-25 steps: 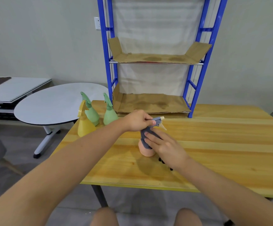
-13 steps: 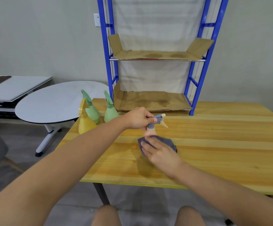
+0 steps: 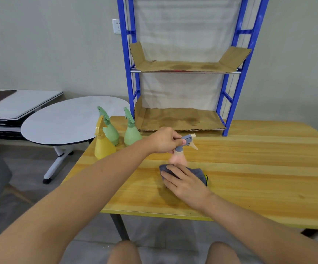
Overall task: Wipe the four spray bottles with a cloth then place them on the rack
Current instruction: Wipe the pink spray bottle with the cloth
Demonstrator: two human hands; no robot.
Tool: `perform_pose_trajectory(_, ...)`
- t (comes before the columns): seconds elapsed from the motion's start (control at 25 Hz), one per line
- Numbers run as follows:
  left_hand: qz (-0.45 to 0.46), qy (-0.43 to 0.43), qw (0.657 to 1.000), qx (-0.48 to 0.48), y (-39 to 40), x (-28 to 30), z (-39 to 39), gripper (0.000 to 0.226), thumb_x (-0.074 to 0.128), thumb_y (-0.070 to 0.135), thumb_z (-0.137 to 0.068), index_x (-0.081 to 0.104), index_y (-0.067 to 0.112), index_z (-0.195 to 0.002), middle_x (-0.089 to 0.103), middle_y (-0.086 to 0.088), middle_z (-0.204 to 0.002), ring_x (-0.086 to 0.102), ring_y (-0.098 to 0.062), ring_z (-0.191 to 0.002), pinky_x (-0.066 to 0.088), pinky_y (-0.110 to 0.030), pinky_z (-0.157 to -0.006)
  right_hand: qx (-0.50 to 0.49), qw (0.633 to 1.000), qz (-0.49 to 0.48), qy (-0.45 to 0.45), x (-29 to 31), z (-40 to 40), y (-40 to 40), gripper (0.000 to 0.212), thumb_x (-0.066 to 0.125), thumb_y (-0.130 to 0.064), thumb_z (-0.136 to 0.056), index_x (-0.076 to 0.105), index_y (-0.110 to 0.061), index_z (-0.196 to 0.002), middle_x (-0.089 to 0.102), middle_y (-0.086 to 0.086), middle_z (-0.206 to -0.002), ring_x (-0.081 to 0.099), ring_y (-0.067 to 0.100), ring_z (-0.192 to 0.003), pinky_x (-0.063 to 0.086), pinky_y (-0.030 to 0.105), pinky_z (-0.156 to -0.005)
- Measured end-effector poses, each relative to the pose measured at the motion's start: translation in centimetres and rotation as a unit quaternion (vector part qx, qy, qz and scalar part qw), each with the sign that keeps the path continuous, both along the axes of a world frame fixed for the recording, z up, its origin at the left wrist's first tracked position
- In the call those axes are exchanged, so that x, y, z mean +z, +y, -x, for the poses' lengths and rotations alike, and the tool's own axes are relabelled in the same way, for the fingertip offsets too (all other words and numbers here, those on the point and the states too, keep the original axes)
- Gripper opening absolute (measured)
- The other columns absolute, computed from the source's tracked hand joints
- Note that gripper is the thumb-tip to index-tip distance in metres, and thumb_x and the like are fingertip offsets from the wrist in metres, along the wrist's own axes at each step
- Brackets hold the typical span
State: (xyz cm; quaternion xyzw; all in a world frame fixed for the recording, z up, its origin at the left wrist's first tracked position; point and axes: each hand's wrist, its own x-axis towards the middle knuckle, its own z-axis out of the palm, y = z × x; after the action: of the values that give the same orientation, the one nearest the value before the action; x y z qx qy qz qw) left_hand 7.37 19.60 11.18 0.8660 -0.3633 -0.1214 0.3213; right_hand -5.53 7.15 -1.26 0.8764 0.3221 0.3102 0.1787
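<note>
One peach spray bottle [image 3: 177,158] stands near the middle of the table [image 3: 259,168], and I see my left hand [image 3: 164,140] curled round its grey trigger head, with the pale nozzle poking out to the right. Its lower body is blurred and partly hidden behind the grey cloth [image 3: 198,173], so I cannot make out its base. My right hand [image 3: 184,182] lies on that cloth with fingers nearly straight, pressing it flat on the table just in front of the bottle; a black and yellow edge of the cloth shows at its right side.

Three more bottles sit at the table's far left corner: a yellow spray bottle [image 3: 103,144] nearest the left edge, a green spray bottle [image 3: 110,128] partly hidden behind it, and a second green bottle [image 3: 131,131] just to their right. All have rounded, bulb-shaped bodies narrowing to trigger tops.

At the far edge stands the blue metal rack [image 3: 228,103], its top cut off by the frame, its two visible shelves lined with stained brown cardboard [image 3: 179,121] and backed by pale fabric.

I read the table as glossy, yellowish planked wood with visible grain. Beyond its left edge are a round grey side table [image 3: 68,121] on a white leg, a plain grey wall with a white socket [image 3: 117,26], and grey flooring.
</note>
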Motion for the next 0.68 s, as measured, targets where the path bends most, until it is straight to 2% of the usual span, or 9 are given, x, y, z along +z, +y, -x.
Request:
perform_pose_trajectory(0.08,-0.001,-0.002,1.000,-0.005,0.0,0.1,0.1,0.033,0.060,0.036,-0.101,0.075,0.016,-0.079,0.075,-0.015,-0.087,0.077,-0.024,-0.081,0.061,-0.048,-0.085,-0.011,0.999,-0.006,0.042,-0.4,0.8,-0.5,0.036,0.050,-0.019,-0.097,0.057,-0.009,-0.131,0.045,0.010,-0.148,0.034,0.035,-0.140,0.030,0.055,-0.111)
perform_pose_trajectory(0.12,-0.002,-0.007,1.000,-0.005,0.0,0.1,0.1,0.033,0.060,0.035,-0.101,0.074,0.016,-0.078,0.075,-0.016,-0.086,0.077,-0.024,-0.080,0.061,-0.048,-0.085,-0.018,0.998,-0.038,0.052,-0.6,1.4,-0.6,0.040,0.050,-0.025,-0.097,0.055,-0.012,-0.134,0.041,0.010,-0.151,0.030,0.033,-0.143,0.028,0.055,-0.113)
perform_pose_trajectory(0.2,0.004,-0.005,1.000,-0.003,0.0,0.0,0.1,0.034,0.061,0.034,-0.101,0.074,0.012,-0.079,0.075,-0.018,-0.087,0.077,-0.025,-0.079,0.061,-0.048,-0.085,-0.024,0.993,-0.105,0.052,-1.0,2.6,-1.0,0.039,0.050,-0.032,-0.097,0.058,-0.018,-0.133,0.041,0.011,-0.151,0.031,0.030,-0.143,0.030,0.053,-0.113)
perform_pose_trajectory(0.32,0.013,0.001,1.000,-0.005,0.0,-0.1,0.0,0.034,0.061,0.033,-0.101,0.073,0.012,-0.076,0.074,-0.019,-0.086,0.077,-0.026,-0.079,0.061,-0.048,-0.084,-0.060,0.987,-0.141,0.047,-1.3,3.9,-2.1,0.033,0.055,-0.033,-0.097,0.061,-0.023,-0.128,0.045,0.011,-0.148,0.037,0.032,-0.139,0.036,0.053,-0.108)
perform_pose_trajectory(0.44,0.010,0.004,1.000,-0.002,-0.1,-0.2,-0.1,0.033,0.062,0.034,-0.101,0.075,0.012,-0.081,0.075,-0.017,-0.088,0.077,-0.026,-0.080,0.062,-0.047,-0.085,-0.110,0.972,-0.202,0.056,-1.6,4.4,-2.1,0.033,0.052,-0.043,-0.098,0.063,-0.027,-0.125,0.047,0.012,-0.145,0.042,0.034,-0.135,0.035,0.056,-0.108)
perform_pose_trajectory(0.56,0.016,0.013,1.000,0.000,0.0,-0.1,-0.1,0.030,0.062,0.035,-0.101,0.077,0.014,-0.085,0.076,-0.013,-0.090,0.077,-0.025,-0.083,0.062,-0.047,-0.086,-0.127,0.965,-0.225,0.045,-1.9,4.4,-1.4,0.026,0.053,-0.033,-0.096,0.064,-0.028,-0.120,0.053,0.011,-0.137,0.053,0.035,-0.120,0.040,0.054,-0.101)
perform_pose_trajectory(0.68,0.021,0.022,1.000,0.002,0.0,-0.2,0.0,0.028,0.062,0.034,-0.101,0.079,0.014,-0.093,0.077,-0.011,-0.094,0.077,-0.025,-0.086,0.062,-0.047,-0.087,-0.143,0.961,-0.232,0.042,-2.0,4.3,-0.8,0.024,0.061,-0.024,-0.088,0.063,-0.028,-0.112,0.055,0.011,-0.131,0.055,0.035,-0.109,0.043,0.049,-0.094)
